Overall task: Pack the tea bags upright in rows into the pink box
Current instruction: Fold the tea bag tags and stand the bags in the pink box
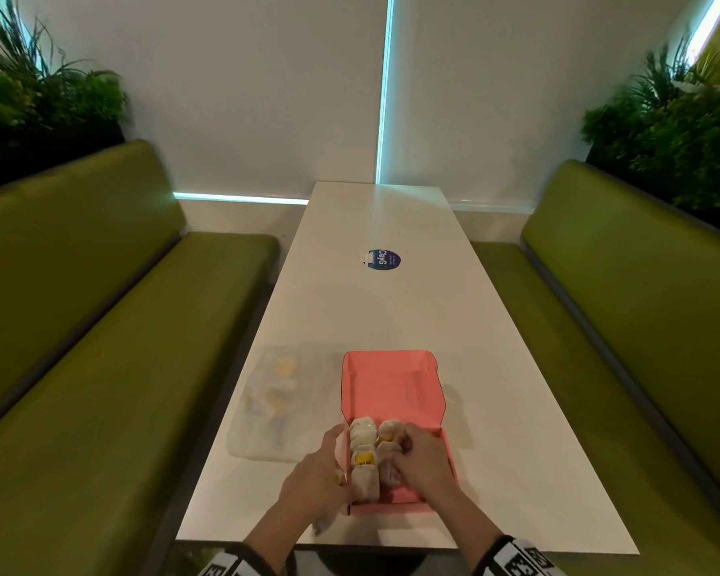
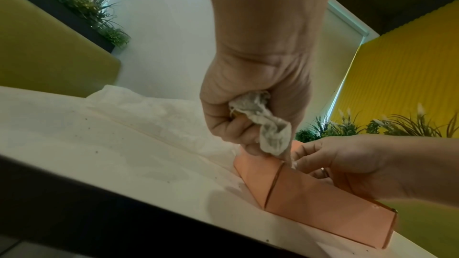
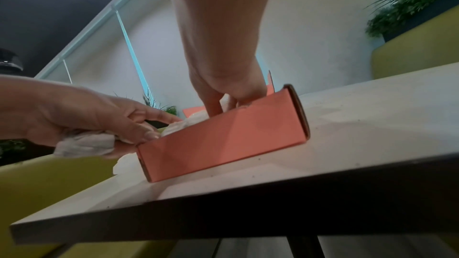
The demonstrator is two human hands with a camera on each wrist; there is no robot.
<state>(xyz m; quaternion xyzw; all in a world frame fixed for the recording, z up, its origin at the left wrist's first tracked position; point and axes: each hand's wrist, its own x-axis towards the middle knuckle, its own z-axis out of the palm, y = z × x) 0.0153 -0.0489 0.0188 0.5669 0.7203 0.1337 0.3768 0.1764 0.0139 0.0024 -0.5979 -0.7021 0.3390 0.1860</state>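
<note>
The pink box (image 1: 391, 392) stands open at the near end of the white table (image 1: 375, 309), lid flap tilted back. Several white tea bags (image 1: 364, 455) with yellow tags stand in two rows in its near half. My left hand (image 1: 316, 471) rests against the box's left wall and grips a crumpled tea bag (image 2: 268, 125) in its palm; that tea bag (image 3: 84, 142) hangs below the fingers. My right hand (image 1: 420, 455) reaches down into the box's right row, fingers curled round a tea bag there. The box's outer wall (image 3: 223, 140) hides those fingertips.
A clear plastic bag (image 1: 279, 397) with more tea bags lies left of the box. A round blue sticker (image 1: 384, 259) sits mid-table. Green benches (image 1: 100, 326) flank the table, and its front edge runs just below the box.
</note>
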